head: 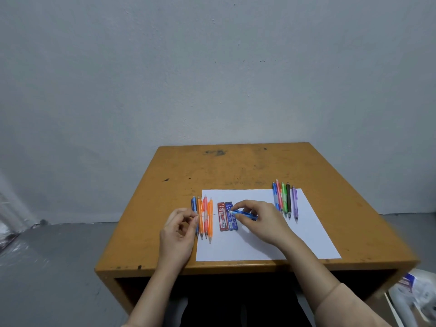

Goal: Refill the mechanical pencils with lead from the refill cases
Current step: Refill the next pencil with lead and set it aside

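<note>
**While the right hand point(257, 220) grips a blue pencil point(244, 214), the left hand point(179, 230) pinches a lead point(208, 215)**

Where the two hands meet, a wooden table point(236, 166) carries a white sheet of paper point(259, 244) beneath them. The right fingers curl round the blue pencil, its open end facing the left hand. The left thumb and forefinger press together on the thin lead, which reaches toward that end; whether it touches is unclear. A row of blue and orange pencils point(200, 225) lies under the left fingertips, and five more pencils point(284, 199) lie beyond the right hand. Between the grips, a red case point(222, 217) and a blue case point(232, 223) lie side by side.
</note>
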{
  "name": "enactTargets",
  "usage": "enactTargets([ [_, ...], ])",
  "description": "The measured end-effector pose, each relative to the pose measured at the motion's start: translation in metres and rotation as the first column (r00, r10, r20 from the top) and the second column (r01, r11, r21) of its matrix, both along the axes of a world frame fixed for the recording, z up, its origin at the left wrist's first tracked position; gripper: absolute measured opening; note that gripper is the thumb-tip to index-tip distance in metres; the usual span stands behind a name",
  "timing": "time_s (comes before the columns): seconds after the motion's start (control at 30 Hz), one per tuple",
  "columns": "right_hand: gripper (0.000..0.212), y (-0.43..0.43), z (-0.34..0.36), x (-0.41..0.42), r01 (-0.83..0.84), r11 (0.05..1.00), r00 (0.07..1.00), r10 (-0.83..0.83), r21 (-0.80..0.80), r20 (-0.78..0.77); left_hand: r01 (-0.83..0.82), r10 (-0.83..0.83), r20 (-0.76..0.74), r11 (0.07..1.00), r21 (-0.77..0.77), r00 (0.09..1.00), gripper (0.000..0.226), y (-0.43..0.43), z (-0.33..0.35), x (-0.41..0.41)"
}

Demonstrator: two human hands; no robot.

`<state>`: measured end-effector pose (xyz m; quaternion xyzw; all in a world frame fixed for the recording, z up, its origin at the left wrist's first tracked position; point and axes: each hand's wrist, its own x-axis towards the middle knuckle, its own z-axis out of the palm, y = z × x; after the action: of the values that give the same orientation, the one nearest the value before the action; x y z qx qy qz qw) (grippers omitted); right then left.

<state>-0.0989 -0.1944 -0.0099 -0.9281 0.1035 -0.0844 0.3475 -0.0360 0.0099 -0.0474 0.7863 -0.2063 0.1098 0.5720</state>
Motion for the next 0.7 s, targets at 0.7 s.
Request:
enactTargets([
  [0.7,0.022,0.0056,0.0030,0.0006,-0.107,0.981,0.994,0.106,0.163,0.013,0.014,-0.014,0.024,1.000,0.014,1.000,0.018,0.0004,0.0002,0.0006],
])
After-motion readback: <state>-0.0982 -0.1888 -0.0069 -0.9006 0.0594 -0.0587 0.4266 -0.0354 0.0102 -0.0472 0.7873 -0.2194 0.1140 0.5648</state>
